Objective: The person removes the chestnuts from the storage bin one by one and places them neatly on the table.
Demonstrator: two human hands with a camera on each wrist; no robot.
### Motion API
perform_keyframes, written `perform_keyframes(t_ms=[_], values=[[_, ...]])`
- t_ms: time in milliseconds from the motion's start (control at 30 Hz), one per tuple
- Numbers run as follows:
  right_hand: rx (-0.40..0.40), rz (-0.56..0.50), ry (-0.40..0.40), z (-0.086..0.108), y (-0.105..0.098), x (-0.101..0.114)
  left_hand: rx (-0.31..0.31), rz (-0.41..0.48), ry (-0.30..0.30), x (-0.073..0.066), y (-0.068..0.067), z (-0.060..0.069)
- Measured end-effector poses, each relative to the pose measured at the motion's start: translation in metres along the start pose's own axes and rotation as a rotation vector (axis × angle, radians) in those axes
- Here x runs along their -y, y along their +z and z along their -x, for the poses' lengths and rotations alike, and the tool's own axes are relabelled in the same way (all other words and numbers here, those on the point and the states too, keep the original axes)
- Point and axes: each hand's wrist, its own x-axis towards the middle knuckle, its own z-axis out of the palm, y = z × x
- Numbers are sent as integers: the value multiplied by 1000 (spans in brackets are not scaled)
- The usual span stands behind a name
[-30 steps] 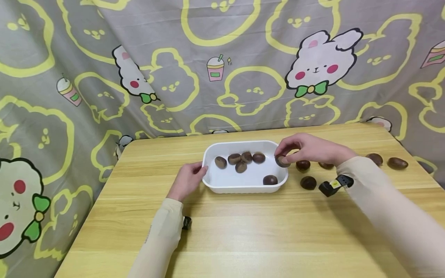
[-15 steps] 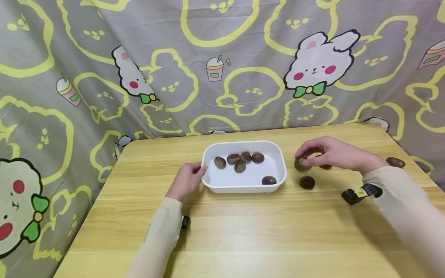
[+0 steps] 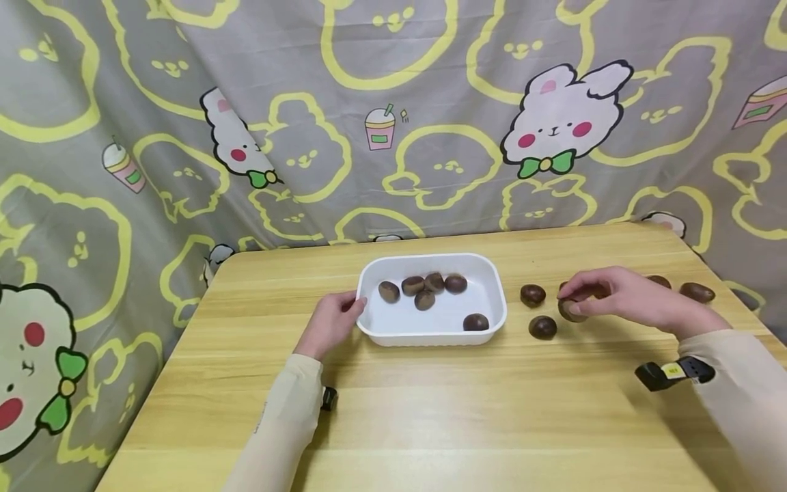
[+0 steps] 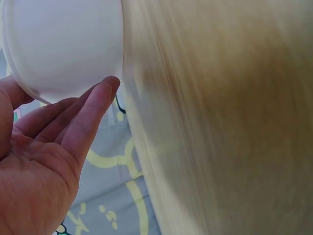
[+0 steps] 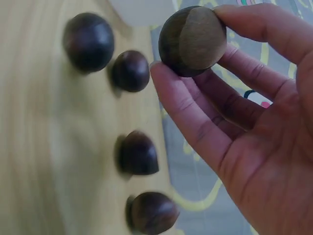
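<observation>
My right hand pinches a brown chestnut between thumb and fingers over the right side of the table. In the right wrist view the held chestnut turns its pale, dull patch toward the camera. A white tray stands mid-table with several chestnuts inside, most grouped toward its back and one chestnut near the front right corner. At the tray's left end, my left hand grips the rim, thumb at the edge and fingers against the outer wall, as the left wrist view also has it.
Left of the right hand lie two loose chestnuts, a rear chestnut and a front chestnut. Farther right is another chestnut, with one partly hidden beside it. A patterned curtain hangs behind the wooden table.
My right hand has moved right, away from the tray's right rim, carrying the pinched chestnut over the loose ones on the table. My left hand and the tray have stayed put.
</observation>
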Motion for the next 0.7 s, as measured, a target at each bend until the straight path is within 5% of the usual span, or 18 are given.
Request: perform_keyframes(t_ms=[700], values=[[23,18,100,19,10,-31,2,-2,11,1,0,-1]])
